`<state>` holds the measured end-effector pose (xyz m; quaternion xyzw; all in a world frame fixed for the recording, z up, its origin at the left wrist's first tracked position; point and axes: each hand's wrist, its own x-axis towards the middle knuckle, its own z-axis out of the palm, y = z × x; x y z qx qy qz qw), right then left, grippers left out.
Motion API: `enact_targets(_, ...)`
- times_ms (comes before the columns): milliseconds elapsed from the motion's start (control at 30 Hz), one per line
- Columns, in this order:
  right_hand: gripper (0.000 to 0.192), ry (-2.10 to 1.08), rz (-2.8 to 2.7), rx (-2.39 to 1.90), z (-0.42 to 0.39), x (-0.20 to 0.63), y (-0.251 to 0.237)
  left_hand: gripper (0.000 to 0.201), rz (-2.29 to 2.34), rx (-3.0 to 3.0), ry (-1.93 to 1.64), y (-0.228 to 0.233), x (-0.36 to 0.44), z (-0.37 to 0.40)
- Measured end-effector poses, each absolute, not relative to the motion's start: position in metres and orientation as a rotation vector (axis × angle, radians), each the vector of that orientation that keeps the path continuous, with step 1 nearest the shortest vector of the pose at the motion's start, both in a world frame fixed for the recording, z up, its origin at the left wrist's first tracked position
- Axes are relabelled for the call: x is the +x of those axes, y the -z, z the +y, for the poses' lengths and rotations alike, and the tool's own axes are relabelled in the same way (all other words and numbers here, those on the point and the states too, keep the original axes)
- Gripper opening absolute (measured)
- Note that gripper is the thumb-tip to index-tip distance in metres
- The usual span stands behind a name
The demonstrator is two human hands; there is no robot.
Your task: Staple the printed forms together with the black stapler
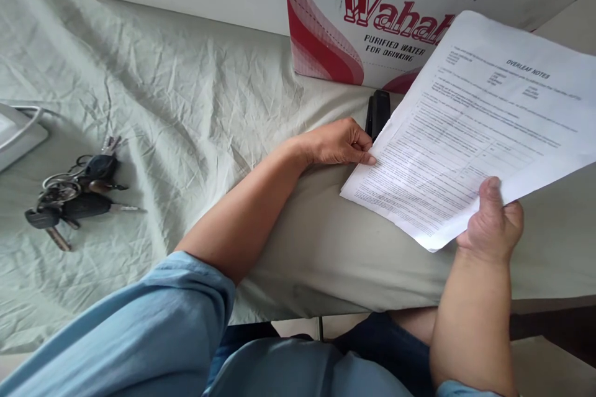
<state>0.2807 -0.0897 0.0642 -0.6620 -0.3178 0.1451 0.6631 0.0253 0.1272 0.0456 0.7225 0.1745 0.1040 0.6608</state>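
My right hand [491,223] grips the bottom edge of a stack of printed white papers [484,123], thumb on top, holding it tilted above the table. My left hand [339,143] pinches the left edge of the same papers with its fingertips. A black stapler [377,112] lies on the table just behind my left hand, partly hidden by the papers.
A red-and-white cardboard water box [372,18] stands at the back. A bunch of keys [77,192] lies at the left on the wrinkled pale cloth [177,105]. A white device with a cable [16,133] sits at the far left edge.
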Motion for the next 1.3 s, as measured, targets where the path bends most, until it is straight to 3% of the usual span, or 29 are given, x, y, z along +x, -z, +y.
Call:
enact_targets(167, 0.047, -0.237, -0.690, -1.515, -0.090, 0.295, -0.059, 0.057, 0.324, 1.667, -0.217, -0.044, 0.024, 0.126)
enact_targets(367, 0.032, -0.231, -0.685, -1.439, -0.084, 0.289, -0.060, 0.065, 0.410, 1.571, -0.234, -0.045, 0.025, 0.124)
enact_targets(600, 0.022, -0.184, -0.636, -1.392, -0.079, 0.283, -0.060, 0.044, 0.437, 1.640, -0.238, -0.039, 0.027, 0.127)
enact_targets(833, 0.042, -0.206, -0.693, -1.376, -0.078, 0.291, -0.059, 0.041, 0.318, 1.657, -0.177, -0.042, 0.024, 0.128)
enact_targets(1067, 0.039, -0.237, -0.653, -1.425, -0.083, 0.294, -0.060, 0.067, 0.403, 1.516, -0.252, -0.049, 0.023, 0.122)
enact_targets(1233, 0.042, -0.283, -0.562, -1.498, -0.085, 0.290, -0.057, 0.038, 0.390, 1.564, -0.224, -0.045, 0.025, 0.124)
enact_targets(1300, 0.047, -0.279, -0.519, -1.512, -0.085, 0.291, -0.057, 0.037, 0.363, 1.582, -0.202, -0.045, 0.025, 0.124)
